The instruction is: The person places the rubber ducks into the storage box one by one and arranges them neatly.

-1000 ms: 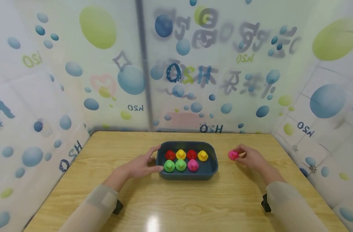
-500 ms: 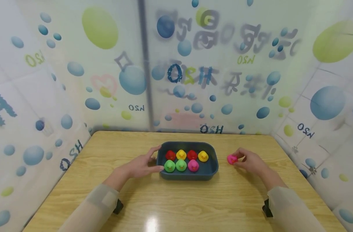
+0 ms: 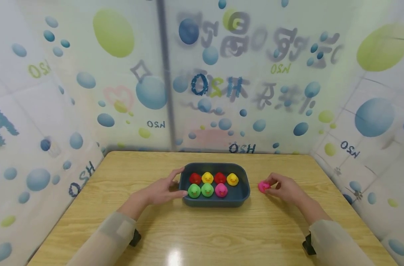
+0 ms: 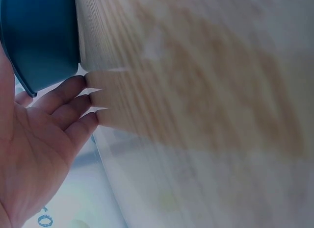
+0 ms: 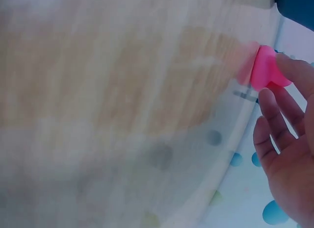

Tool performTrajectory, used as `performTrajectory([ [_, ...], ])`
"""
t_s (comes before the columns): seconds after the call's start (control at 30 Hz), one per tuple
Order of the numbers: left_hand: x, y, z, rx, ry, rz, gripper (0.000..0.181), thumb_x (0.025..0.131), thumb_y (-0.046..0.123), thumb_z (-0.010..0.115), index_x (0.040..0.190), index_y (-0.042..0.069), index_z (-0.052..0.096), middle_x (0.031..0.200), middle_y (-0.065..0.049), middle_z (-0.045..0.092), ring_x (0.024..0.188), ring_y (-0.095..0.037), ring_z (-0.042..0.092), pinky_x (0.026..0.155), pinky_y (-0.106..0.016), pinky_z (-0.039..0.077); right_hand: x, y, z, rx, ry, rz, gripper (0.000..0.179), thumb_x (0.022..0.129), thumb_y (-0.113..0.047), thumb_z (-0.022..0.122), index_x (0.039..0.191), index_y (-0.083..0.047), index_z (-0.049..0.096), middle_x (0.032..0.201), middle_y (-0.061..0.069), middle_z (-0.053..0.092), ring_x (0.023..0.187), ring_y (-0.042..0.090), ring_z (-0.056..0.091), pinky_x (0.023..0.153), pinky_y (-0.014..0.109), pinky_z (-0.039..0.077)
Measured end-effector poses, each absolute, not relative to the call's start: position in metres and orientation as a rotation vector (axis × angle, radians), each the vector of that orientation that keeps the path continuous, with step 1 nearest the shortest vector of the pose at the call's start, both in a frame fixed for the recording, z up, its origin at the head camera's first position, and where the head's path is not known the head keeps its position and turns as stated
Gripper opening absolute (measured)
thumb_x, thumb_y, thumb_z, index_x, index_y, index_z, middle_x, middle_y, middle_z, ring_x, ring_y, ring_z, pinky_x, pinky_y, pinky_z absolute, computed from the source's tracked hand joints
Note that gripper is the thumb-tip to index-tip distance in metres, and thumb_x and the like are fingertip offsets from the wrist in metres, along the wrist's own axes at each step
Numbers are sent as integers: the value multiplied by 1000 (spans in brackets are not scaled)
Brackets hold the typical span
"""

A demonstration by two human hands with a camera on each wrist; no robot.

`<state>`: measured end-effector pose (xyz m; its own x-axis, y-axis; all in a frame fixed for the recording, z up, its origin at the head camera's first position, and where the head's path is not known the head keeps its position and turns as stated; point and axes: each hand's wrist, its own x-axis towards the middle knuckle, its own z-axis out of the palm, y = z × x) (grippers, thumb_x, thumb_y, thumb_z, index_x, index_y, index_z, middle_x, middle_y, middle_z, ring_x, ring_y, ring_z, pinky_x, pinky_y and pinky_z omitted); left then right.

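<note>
My right hand [image 3: 284, 188] pinches a pink rubber duck [image 3: 263, 186] between thumb and fingertips, low over the table to the right of a dark blue tray [image 3: 218, 203]. In the right wrist view the same pink duck [image 5: 265, 68] shows beside the thumb, with the other fingers loosely bent below. My left hand [image 3: 160, 191] spans the tray's left end, thumb at the front corner and index finger at the back corner. Its other fingers [image 4: 71, 110] reach down beside the tray wall in the left wrist view.
Inside the tray, red ducks [image 3: 220, 178] and yellow ducks [image 3: 232, 179] alternate in the back row. Green ducks [image 3: 207, 190] and one pink duck [image 3: 221, 190] form the front row. The wooden table [image 3: 202, 229] ends at a patterned curtain [image 3: 215, 122] behind and at both sides.
My right hand has moved slightly toward me and to the left with the pink duck, closer to the tray. The left hand and the tray stay in place.
</note>
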<state>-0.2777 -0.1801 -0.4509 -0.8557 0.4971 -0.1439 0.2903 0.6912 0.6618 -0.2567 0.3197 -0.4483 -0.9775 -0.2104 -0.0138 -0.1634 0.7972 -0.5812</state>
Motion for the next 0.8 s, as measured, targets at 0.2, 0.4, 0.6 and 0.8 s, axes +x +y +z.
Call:
performTrajectory([
  [0.2, -277, -179, -450, 600, 2600, 930, 98, 101, 70, 68, 176, 38, 13, 164, -29, 53, 154, -49, 50, 128, -71, 34, -253, 319, -452, -349, 2936, -903, 19, 99, -21, 84, 114, -18, 74, 116, 6, 76, 87, 19, 58, 73, 29, 50],
  [0.4, -276, -180, -451, 594, 2595, 916, 99, 100, 70, 68, 176, 38, 13, 162, -29, 54, 153, -50, 51, 127, -72, 34, -250, 315, -449, -348, 2973, -946, 30, 101, -24, 82, 126, -13, 70, 118, 10, 74, 85, 18, 58, 67, 28, 49],
  [0.6, -278, -180, -451, 604, 2603, 918, 99, 101, 70, 68, 176, 37, 13, 162, -28, 55, 152, -50, 52, 127, -71, 35, -246, 303, -430, -426, 3048, -1101, 36, 101, -19, 82, 132, -7, 69, 118, 13, 74, 86, 18, 61, 67, 26, 52],
  [0.8, -279, -180, -452, 608, 2595, 927, 99, 101, 69, 68, 176, 35, 14, 163, -28, 54, 153, -48, 52, 128, -69, 35, -245, 277, -412, -525, 3019, -1120, 33, 100, -23, 83, 130, -14, 72, 121, 6, 74, 98, 21, 61, 75, 30, 54],
])
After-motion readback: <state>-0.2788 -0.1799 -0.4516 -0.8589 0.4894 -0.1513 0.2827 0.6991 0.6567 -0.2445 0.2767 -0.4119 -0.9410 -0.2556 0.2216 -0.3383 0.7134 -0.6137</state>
